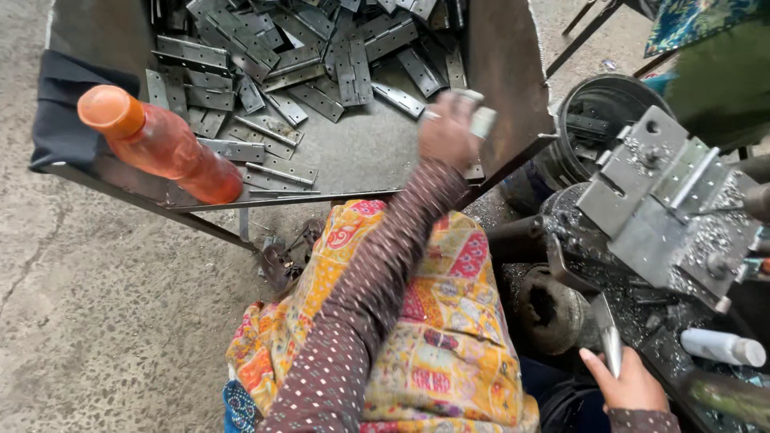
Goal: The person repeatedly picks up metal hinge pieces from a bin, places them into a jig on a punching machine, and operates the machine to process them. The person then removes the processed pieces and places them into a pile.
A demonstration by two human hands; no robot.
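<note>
My left hand point(446, 133) reaches out over the metal tray point(501, 72) and is closed on a small grey metal hinge piece point(481, 120), blurred by motion. Several flat metal hinges point(265, 72) lie heaped in the tray just beyond it. My right hand point(630, 385) sits low at the right, its fingers wrapped around a shiny metal lever handle point(609, 341) of the machine. The sleeve of my left arm is brown with white dots and crosses a bright patterned cloth on my lap.
An orange plastic bottle point(160, 144) lies on the tray's near left edge beside a dark cloth point(56, 112). A drilling jig point(666, 200) covered in metal shavings stands at right, with a black bucket point(597, 108) behind it and a white tube point(722, 346).
</note>
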